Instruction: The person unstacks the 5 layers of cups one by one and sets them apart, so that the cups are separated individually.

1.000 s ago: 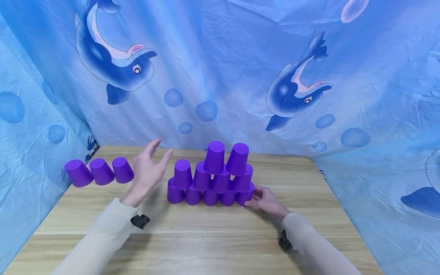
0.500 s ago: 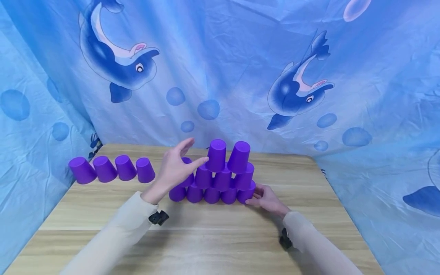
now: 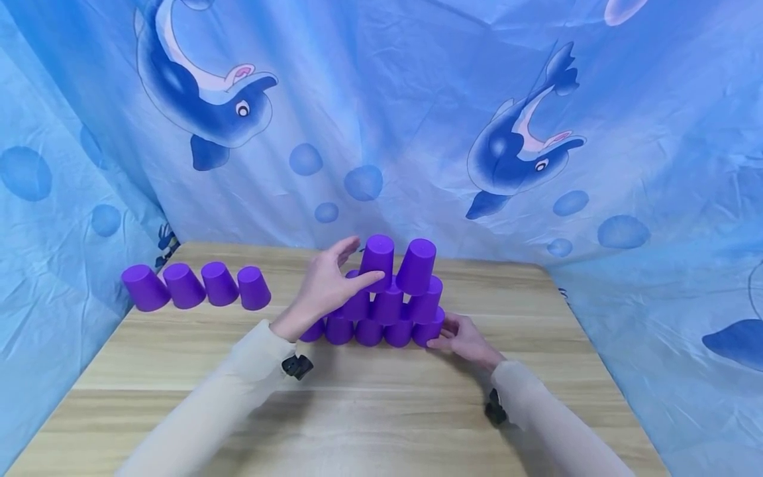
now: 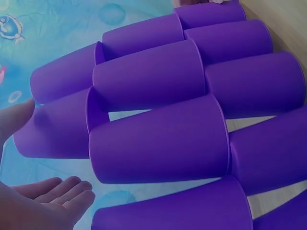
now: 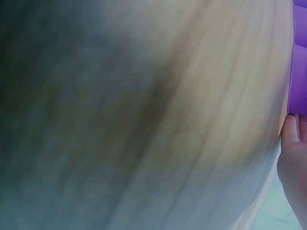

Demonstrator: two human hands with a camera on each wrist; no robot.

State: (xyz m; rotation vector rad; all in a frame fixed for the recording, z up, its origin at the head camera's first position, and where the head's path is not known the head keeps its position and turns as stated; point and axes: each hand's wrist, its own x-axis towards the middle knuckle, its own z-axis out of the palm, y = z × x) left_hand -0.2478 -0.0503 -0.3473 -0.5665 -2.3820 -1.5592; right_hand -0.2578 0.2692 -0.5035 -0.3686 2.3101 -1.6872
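Purple stack [image 3: 389,303]: head view; cups stand upside down in three tiers, five at the bottom, a middle tier partly hidden by a hand, and two on top with a gap between them.
Left hand [image 3: 330,283]: at the stack's upper left, thumb in front of the top-left cup [image 3: 378,255] and fingers toward its far side, spread apart rather than closed round it.
Loose row [image 3: 220,285]: four more upside-down cups, well to the left of the stack.
Right hand [image 3: 465,341]: at the stack's lower right, holding the bottom-right cup [image 3: 427,328] between thumb and fingers, as it did a second ago.
Change: the left hand has crossed from beside the loose row to the stack, so the work now centres on the top tier; the right hand seems to steady the base.
Left wrist view: the thumb [image 4: 17,119] overlaps the top-left cup's upper end, the fingers [image 4: 67,194] lie apart from it; whether the thumb touches, I cannot tell.
Right wrist view: blurred tabletop [image 5: 201,96] fills most; at the edge, the thumb meets purple cup wall, the rest of that hold cut off.
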